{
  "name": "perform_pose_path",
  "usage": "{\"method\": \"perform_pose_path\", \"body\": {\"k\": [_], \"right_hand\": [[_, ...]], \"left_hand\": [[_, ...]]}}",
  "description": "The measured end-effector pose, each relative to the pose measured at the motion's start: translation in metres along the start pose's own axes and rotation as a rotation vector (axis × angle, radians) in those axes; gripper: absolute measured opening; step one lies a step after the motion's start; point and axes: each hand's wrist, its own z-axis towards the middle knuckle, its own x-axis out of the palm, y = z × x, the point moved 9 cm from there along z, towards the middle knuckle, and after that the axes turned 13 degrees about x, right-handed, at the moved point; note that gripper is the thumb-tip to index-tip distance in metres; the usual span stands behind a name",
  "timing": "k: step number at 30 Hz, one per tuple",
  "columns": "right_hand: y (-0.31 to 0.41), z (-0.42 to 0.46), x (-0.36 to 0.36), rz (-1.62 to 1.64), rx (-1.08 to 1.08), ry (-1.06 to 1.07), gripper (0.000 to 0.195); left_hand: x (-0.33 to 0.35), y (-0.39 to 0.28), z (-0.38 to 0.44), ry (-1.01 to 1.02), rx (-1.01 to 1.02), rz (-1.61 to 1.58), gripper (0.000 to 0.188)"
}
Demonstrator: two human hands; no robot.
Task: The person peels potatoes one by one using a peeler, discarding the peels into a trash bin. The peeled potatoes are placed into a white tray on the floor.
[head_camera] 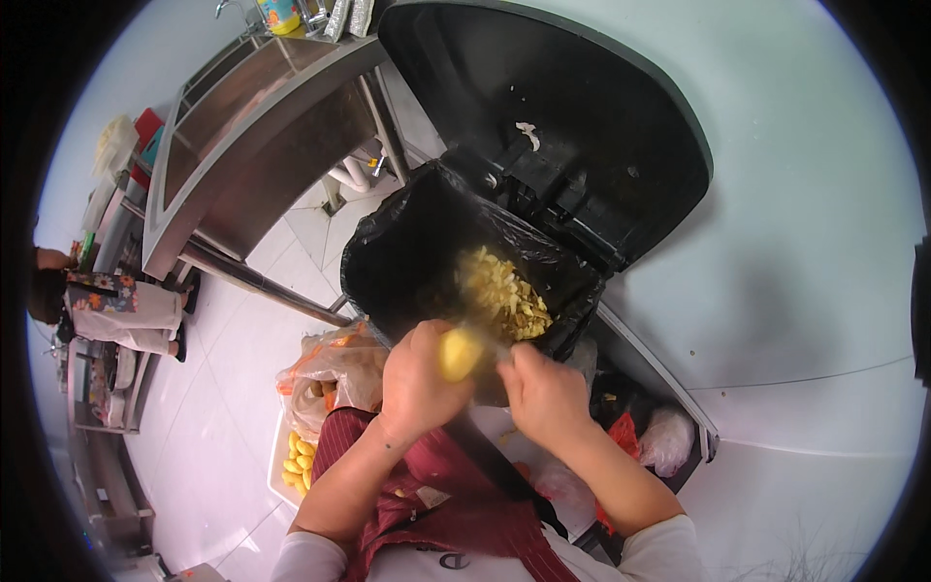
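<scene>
My left hand [422, 382] is closed around a peeled yellow potato [460, 354] over the near edge of a black lined bin. Just right of it, my right hand [545, 393] grips a small tool, blurred and mostly hidden by the fingers, probably a peeler. Pale yellow peelings [509, 298] lie inside the bin's black plastic bag [407, 240]. A plastic bag with brown potatoes [324, 389] stands left of my knee, above a white tub [275, 465] that holds several peeled potatoes [298, 460].
The bin's open lid [553, 94] leans towards the pale wall. A steel sink counter [269, 145] stands at the upper left, with pipes below. Another person [124, 302] is at the far left beside steel shelving. Plastic bags [665, 440] lie at my right.
</scene>
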Motion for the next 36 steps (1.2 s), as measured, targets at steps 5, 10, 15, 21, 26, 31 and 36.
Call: {"method": "perform_pose_path", "body": {"k": [5, 10, 15, 21, 26, 31, 36], "right_hand": [[-0.043, 0.024, 0.013, -0.154, 0.177, -0.009, 0.022], [0.012, 0.003, -0.004, 0.418, 0.111, -0.003, 0.038], [-0.002, 0.026, 0.023, 0.655, 0.224, 0.044, 0.033], [-0.001, 0.033, 0.011, 0.104, 0.126, -0.121, 0.02], [0.013, 0.014, 0.057, -0.225, 0.093, 0.166, 0.032], [0.003, -0.016, 0.108, -0.28, 0.175, 0.436, 0.044], [-0.008, -0.016, 0.13, -0.198, 0.165, 0.499, 0.031]], "left_hand": [[-0.01, 0.0, -0.005, -0.046, 0.021, -0.038, 0.046], [-0.016, 0.008, -0.012, -0.084, 0.008, -0.014, 0.045], [-0.028, -0.014, -0.014, -0.096, 0.129, 0.013, 0.048], [-0.076, 0.0, -0.037, -0.311, 0.163, -0.126, 0.051], [-0.107, 0.046, -0.091, -0.446, -0.131, -0.284, 0.055], [-0.124, 0.146, -0.212, -0.721, -0.603, -0.294, 0.064], [-0.165, 0.16, -0.341, -0.769, -0.917, -0.169, 0.063]]}}
